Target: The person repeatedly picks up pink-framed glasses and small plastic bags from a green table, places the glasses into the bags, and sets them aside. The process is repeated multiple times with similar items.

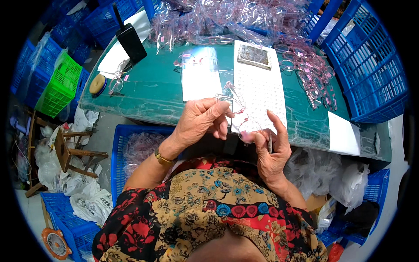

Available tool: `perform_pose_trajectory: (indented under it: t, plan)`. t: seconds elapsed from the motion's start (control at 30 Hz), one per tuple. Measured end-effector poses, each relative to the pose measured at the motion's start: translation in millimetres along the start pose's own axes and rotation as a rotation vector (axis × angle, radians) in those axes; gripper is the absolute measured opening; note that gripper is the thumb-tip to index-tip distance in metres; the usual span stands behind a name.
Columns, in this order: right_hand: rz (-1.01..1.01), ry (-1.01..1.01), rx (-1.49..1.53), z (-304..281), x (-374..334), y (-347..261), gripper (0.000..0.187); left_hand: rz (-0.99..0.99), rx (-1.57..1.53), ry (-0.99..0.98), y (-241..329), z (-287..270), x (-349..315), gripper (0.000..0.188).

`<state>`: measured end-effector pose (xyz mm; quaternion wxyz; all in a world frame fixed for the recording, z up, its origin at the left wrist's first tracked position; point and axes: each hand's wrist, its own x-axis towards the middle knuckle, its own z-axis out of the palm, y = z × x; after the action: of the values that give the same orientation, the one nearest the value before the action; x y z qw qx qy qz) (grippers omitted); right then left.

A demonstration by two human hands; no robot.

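A pair of eyeglasses [249, 126] with thin pinkish rims and clear lenses is held above the near edge of the green table. My left hand [200, 120] pinches it at the upper rim, thumb and forefinger together. My right hand [273, 153] has its thumb against the lower lens, forefinger raised; a small thin item at its fingers is too small to name. Beneath the hands lies a white sheet of small printed cells [259, 89], with a worn flat rectangular block [254, 56] on it. Another pair of glasses [196, 60] rests on a plain white sheet [198, 85].
Bagged glasses [209, 19] are heaped at the back; loose glasses [312, 72] lie at right beside a tall blue crate [371, 65]. A black handheld radio [131, 43] and a round sponge tin [98, 84] stand at left. A blue crate [117, 161] sits below the table's front edge.
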<state>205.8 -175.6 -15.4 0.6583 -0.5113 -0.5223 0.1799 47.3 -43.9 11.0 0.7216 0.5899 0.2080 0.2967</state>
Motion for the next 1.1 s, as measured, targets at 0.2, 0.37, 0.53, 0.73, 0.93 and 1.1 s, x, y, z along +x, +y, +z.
perform_pose_trajectory:
  t: [0.2,0.37,0.53,0.73,0.93,1.1]
  plan:
    - [0.096,-0.016,0.04,1.4,-3.6,-7.4,0.05,-0.08,-0.067,-0.101,1.6,-11.3,1.5,0.033]
    - [0.114,0.031,0.072,4.4,-6.0,-6.0,0.048,-0.012,-0.078,-0.012,7.5,3.3,4.9,0.028]
    - [0.077,0.023,0.053,4.3,-5.4,-4.0,0.048,0.006,-0.118,-0.107,-4.4,2.1,8.6,0.036]
    - [0.094,0.018,0.079,3.1,-6.6,-3.8,0.047,-0.05,-0.306,-0.157,-2.3,6.3,8.4,0.036]
    - [0.009,0.054,0.022,5.0,-2.3,0.1,0.048,-0.149,-0.276,-0.08,-9.5,19.9,9.8,0.039]
    - [-0.036,0.016,0.012,6.7,1.8,3.4,0.047,-0.046,-0.498,0.044,6.7,13.8,15.6,0.039]
